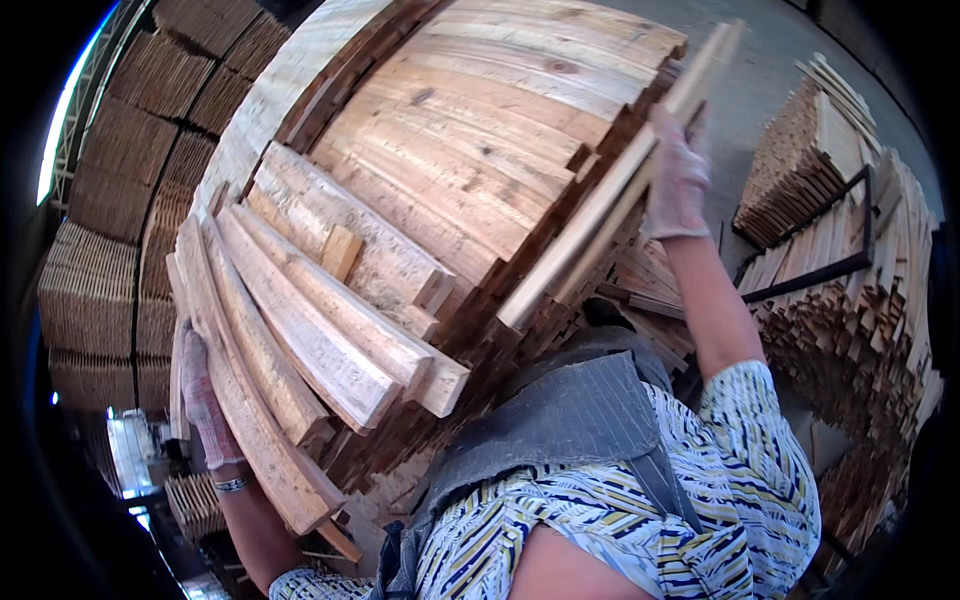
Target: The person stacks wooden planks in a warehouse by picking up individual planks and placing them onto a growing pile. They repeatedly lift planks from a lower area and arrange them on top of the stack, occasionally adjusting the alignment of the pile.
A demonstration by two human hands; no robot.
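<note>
My right hand [680, 185], in a pale knit glove, grips a long wooden board [590, 220] at the right side of the stack. The board is tilted, and its far end is smeared by motion. My left hand [207, 405], gloved too, lies along the outer side of a loose board [240, 410] at the left, its fingers stretched out and partly hidden. Several loose boards [310, 320] fan out beside it on the near-left part of the stack [450, 140]. A short wood block [341, 252] rests among them.
Tall bundles of stacked slats [110, 170] stand at the left. To the right are a smaller wood pile [800, 160] and a heap of pieces [850, 300] around a black metal frame [815, 275]. A dark apron [550, 420] covers my front, close to the stack.
</note>
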